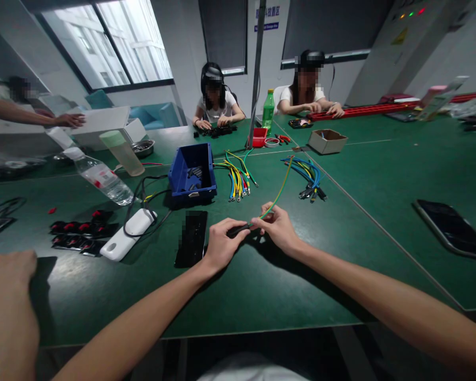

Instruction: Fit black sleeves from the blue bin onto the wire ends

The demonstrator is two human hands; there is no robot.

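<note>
My left hand [223, 242] is closed around a slim black connector [237, 230] above the green table [297, 283]. A green-and-yellow wire [283, 186] meets the connector's right end and curves up and away. My right hand [278, 227] pinches that wire close to the connector; its fingertips partly hide the join. Beside my left wrist lies a black phone [191, 239]. Beyond my hands sit a bundle of coloured wires with metal lugs [238, 182] and a bundle of blue and yellow-green wires with black ends [310, 177].
A blue bin [192, 193] holds small dark pieces. To the left are a white power strip [129, 235], a water bottle [103, 177] and black-and-red parts [81, 230]. A cardboard box [327, 142] and another phone [454, 227] lie right. Two people work opposite; another arm [8, 312] reaches in left.
</note>
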